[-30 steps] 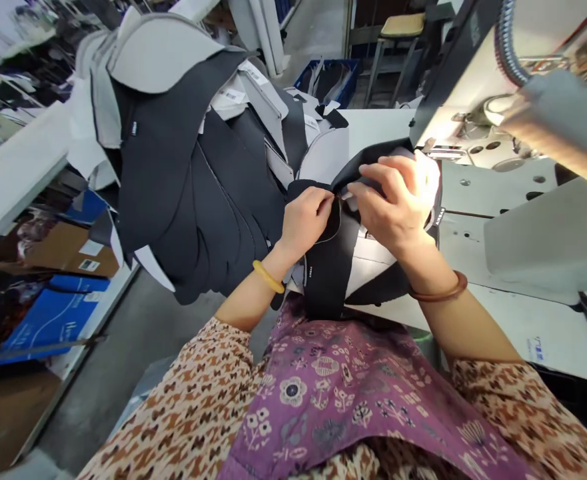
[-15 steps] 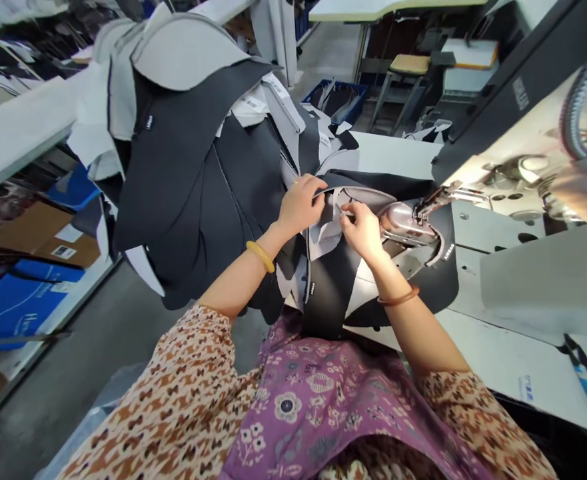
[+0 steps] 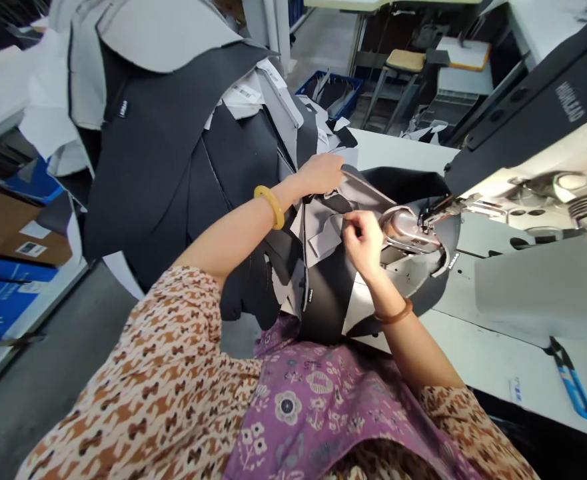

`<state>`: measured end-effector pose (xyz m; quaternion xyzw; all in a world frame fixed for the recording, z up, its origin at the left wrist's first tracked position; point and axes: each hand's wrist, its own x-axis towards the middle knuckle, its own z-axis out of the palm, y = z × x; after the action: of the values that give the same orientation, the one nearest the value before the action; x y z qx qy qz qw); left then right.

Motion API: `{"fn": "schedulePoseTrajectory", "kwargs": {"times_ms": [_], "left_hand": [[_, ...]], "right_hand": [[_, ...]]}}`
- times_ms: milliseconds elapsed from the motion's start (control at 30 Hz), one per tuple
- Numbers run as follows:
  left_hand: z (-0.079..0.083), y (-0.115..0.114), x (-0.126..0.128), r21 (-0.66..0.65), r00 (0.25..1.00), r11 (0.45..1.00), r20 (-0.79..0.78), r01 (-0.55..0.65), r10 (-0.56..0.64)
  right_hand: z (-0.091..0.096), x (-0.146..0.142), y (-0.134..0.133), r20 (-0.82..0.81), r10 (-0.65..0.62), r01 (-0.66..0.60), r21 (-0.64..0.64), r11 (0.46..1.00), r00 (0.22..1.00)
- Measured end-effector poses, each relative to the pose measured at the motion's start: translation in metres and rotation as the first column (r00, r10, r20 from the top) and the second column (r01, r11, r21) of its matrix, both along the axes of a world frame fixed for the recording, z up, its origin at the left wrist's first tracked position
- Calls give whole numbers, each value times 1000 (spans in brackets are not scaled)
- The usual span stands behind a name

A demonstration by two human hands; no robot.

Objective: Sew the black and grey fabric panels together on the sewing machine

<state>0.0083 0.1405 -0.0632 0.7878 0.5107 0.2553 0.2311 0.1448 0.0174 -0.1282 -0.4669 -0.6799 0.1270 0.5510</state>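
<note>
A black and grey fabric piece [image 3: 330,280] lies over the table edge and runs under the sewing machine's presser foot [image 3: 430,212]. My left hand [image 3: 323,175] is closed on the upper edge of this piece, lifting a grey flap. My right hand [image 3: 363,240] pinches the fabric edge just left of the presser foot, fingers pressed together. A small grey flap [image 3: 323,233] sits between my two hands. The yellow bangle [image 3: 270,205] is on my left wrist, a brown one [image 3: 394,313] on my right.
A tall stack of black and grey cut pieces [image 3: 173,140] hangs at my left. The sewing machine body [image 3: 533,153] fills the right side above the white table [image 3: 498,360]. Blue scissors [image 3: 570,387] lie near the right edge. A stool [image 3: 406,63] and blue crate [image 3: 328,87] stand behind.
My hands have moved apart: the left went up and right along the fabric edge, the right stayed near the presser foot. The fabric now lies spread under the machine.
</note>
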Motion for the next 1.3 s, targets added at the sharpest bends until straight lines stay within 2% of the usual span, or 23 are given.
{"fn": "schedulePoseTrajectory", "kwargs": {"times_ms": [33,100,167,233,300,400,500,567,667,767,867,933,967,1000,1067,1100,1133,1200,1233,1300], "left_hand": [[6,-11,-1,-53,997,998,62,37,-33],[17,-38,-1,-213,973,970,221,116,-68],[24,-65,0,-404,929,903,370,143,18],[26,-86,2,-534,881,835,450,133,148],[24,-99,4,-594,848,796,478,119,229],[18,-111,10,-636,791,766,517,100,326],[10,-121,18,-669,675,734,596,118,435],[4,-129,24,-685,595,714,636,144,490],[-4,-143,29,-705,548,697,639,135,540],[-11,-153,31,-668,554,734,659,121,509],[-16,-160,37,-640,524,761,687,109,503],[-20,-163,42,-634,476,766,709,108,520],[-22,-165,44,-632,456,768,718,108,526],[-24,-166,45,-631,447,768,721,109,529],[-28,-169,47,-632,453,767,719,109,528],[-29,-170,47,-632,466,767,715,110,522],[-30,-171,46,-629,481,770,711,111,512],[-32,-173,46,-621,506,777,707,108,494],[-32,-174,45,-617,513,780,704,102,490],[-34,-175,45,-616,520,782,700,94,489]], "right_hand": [[5,2,-4,-37,-7,9,63,998,999],[12,4,-11,-128,29,-23,42,999,991],[12,4,-15,-231,71,-95,-92,991,970],[8,4,-19,-351,95,-180,-217,959,931],[4,5,-25,-456,93,-243,-283,928,885],[-1,8,-39,-548,61,-280,-325,903,834],[-5,7,-58,-590,55,-309,-339,889,805],[-9,7,-68,-587,51,-293,-324,900,808],[-15,10,-74,-472,14,-154,-259,954,881],[-19,17,-73,-169,-92,88,-29,996,981],[-22,20,-73,125,-263,221,277,935,957],[-23,19,-78,212,-362,270,366,890,908],[-22,18,-82,245,-365,261,369,892,898],[-22,17,-88,279,-315,210,349,913,907],[-18,18,-98,289,-80,13,228,974,954],[-15,20,-102,217,27,-60,146,987,976],[-13,22,-105,87,83,-89,64,994,993],[-9,28,-105,-211,29,-60,-142,988,977],[-8,31,-104,-292,-24,-49,-241,969,956],[-8,35,-98,-311,-51,-66,-354,933,949]]}}
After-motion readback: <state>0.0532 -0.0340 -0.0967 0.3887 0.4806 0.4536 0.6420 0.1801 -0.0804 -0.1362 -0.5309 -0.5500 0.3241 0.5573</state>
